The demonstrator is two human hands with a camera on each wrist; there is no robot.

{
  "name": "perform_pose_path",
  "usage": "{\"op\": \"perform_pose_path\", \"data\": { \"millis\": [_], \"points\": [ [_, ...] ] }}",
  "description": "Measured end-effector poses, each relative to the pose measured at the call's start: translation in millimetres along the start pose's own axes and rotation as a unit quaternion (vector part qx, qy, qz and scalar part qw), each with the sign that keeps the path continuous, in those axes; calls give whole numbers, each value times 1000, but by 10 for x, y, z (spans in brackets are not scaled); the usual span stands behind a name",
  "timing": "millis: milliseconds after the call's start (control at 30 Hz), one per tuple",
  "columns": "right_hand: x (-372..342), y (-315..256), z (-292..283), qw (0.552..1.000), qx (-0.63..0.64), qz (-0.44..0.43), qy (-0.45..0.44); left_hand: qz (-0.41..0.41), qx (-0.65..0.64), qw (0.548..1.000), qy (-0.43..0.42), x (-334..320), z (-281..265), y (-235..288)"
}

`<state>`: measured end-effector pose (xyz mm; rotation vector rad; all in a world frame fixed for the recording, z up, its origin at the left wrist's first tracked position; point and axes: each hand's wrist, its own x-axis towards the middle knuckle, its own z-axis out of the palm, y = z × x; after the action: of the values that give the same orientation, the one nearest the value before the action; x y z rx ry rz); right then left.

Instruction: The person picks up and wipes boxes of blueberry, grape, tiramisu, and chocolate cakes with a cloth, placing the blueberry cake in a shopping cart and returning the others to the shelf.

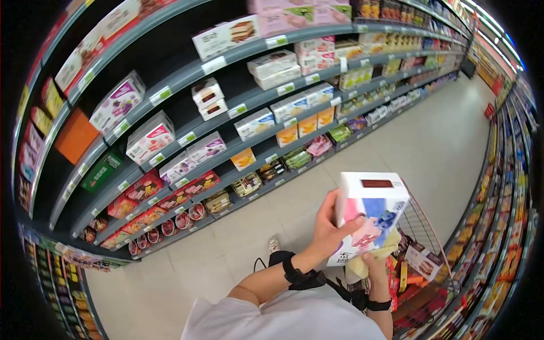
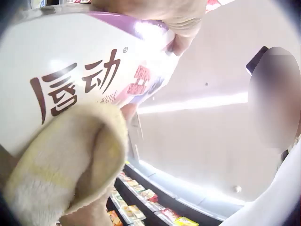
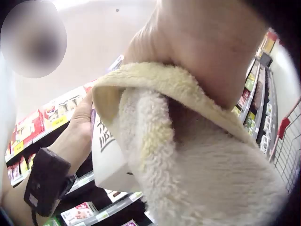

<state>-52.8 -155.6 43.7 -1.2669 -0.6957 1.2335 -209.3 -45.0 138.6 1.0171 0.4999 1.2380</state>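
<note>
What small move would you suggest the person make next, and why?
I would probably draw the fluffy cloth lightly along the box, since the right hand holds the cloth at the box's lower end, while the left hand grips the box's side and could steady it.

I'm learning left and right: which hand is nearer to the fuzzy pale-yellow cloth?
The right hand: it touches the fuzzy pale-yellow cloth at the bottom of the white, pink and blue cardboard box. The left hand grips the box higher up.
</note>
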Motion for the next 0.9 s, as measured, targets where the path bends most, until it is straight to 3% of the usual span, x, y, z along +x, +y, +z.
{"op": "perform_pose_path", "data": {
  "millis": [33,100,167,200,233,300,367,433,500,567,633,700,733,800,900],
  "points": [
    [74,-10,92,999,-2,-18,-27,-2,-44,997,56,0,-101,95],
    [177,26,324,998,1,-30,-63,16,-59,994,92,-46,-312,309],
    [392,159,638,989,127,68,-28,87,-107,966,218,-15,-623,432],
    [448,119,945,965,231,95,-77,95,-118,955,255,15,-806,481],
    [473,149,1228,964,231,97,-84,101,-115,954,259,35,-952,553],
    [505,200,1826,939,258,208,-89,166,-168,906,351,117,-1231,723],
    [481,156,2447,957,209,141,-140,154,-154,911,351,93,-1653,858],
    [647,104,2801,955,200,116,-185,183,-202,914,300,74,-1967,1086],
    [830,109,2998,943,248,127,-184,189,-147,926,293,-35,-2409,1135],
    [1193,134,2912,931,276,89,-221,221,38,917,329,-143,-2812,1257],
    [1455,233,2808,935,259,49,-239,283,79,931,218,-241,-2992,1764],
    [1641,224,2728,940,245,40,-232,229,85,960,134,-349,-3135,2069],
    [1739,199,2715,944,198,14,-264,225,84,961,135,-371,-3159,2148],
    [1834,166,2767,945,146,-9,-292,199,271,938,85,-399,-3169,2246],
    [1918,66,2960,947,72,-46,-309,135,387,899,154,-465,-3160,2281]
  ]
}}
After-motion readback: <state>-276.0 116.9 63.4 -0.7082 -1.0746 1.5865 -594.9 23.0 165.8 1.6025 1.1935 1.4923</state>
